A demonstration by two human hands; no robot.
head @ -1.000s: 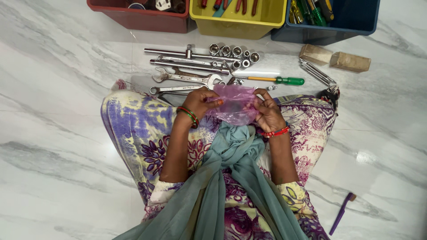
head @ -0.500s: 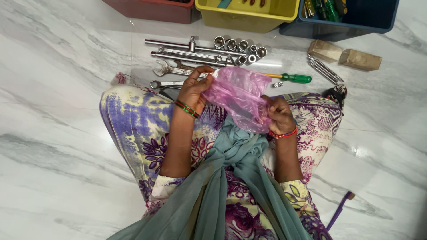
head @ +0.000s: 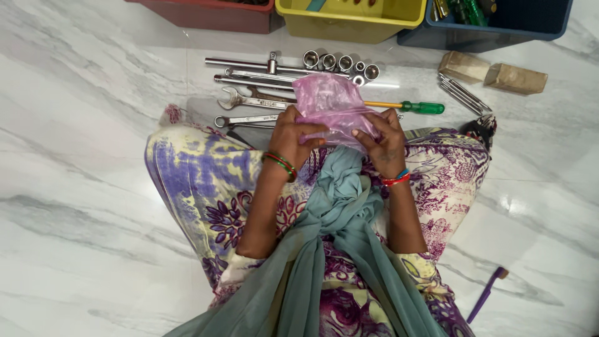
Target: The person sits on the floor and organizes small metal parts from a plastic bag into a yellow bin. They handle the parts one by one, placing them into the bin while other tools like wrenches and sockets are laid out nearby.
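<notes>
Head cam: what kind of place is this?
Likely a home floor used for sorting tools: polished marble floor, wrenches and sockets laid out, three plastic bins of tools. The person sits cross-legged, left hand and right hand holding a pink plastic bag.

The floor (head: 81,156) is white marble with grey veins. Just beyond the fingers (head: 374,133) lie long steel bars (head: 249,65), two spanners (head: 249,101) and a row of sockets (head: 340,62). A screwdriver with a green handle (head: 421,107) lies just past the right fingers, its shaft running behind them. Farther right of the fingers sit a bundle of thin metal rods (head: 463,93) and two brown blocks (head: 493,72). Well beyond the fingers stand a red bin (head: 206,14), a yellow bin (head: 349,19) and a blue bin (head: 493,31). A purple brush (head: 488,292) lies well behind them, to the right.
</notes>
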